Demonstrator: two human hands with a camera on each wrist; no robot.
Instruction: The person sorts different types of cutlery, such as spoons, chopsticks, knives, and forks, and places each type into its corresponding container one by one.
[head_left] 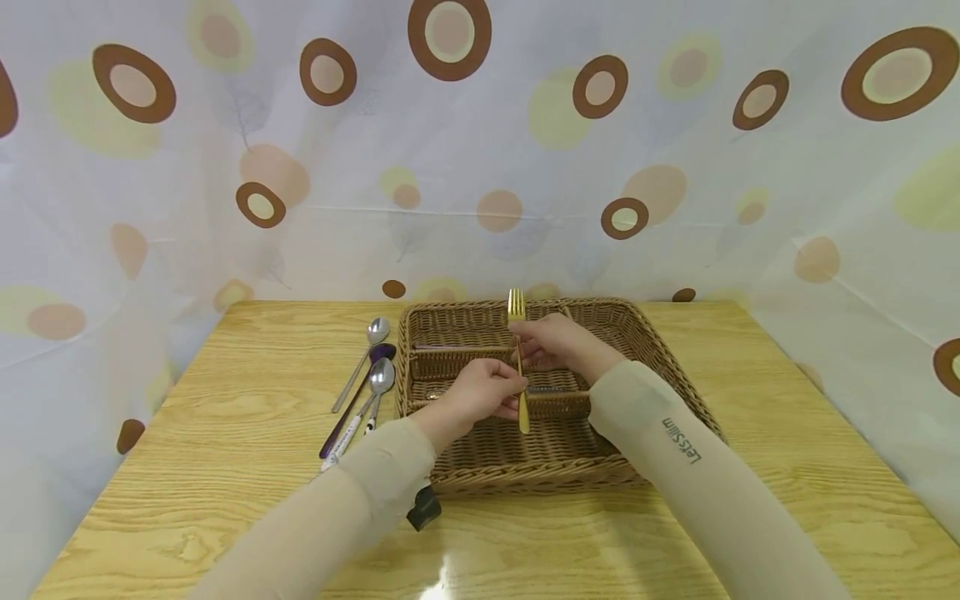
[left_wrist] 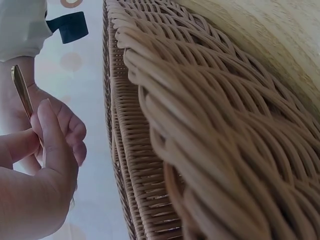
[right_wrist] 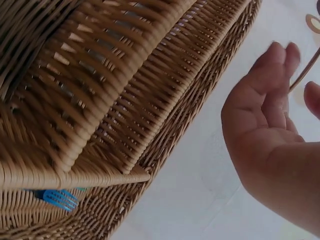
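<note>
Upright over the wicker basket [head_left: 517,482], a gold fork [head_left: 516,307] is held between both hands, tines up. My left hand [head_left: 480,390] pinches its handle near the lower end. Higher up, just below the tines, the fingers of my right hand [head_left: 557,340] grip the neck. The left wrist view shows the end of the gold handle [left_wrist: 21,90] sticking out past the left thumb and fingers. In the right wrist view only a thin part of the fork [right_wrist: 304,74] shows beside the fingertips.
Left of the basket, several spoons lie on the wooden table [head_left: 247,400], among them a steel spoon [head_left: 378,330] and a purple one [head_left: 382,352]. Wicker dividers [head_left: 465,364] split the basket into compartments; a blue fork [right_wrist: 60,199] lies in one. A patterned curtain [head_left: 450,250] hangs behind.
</note>
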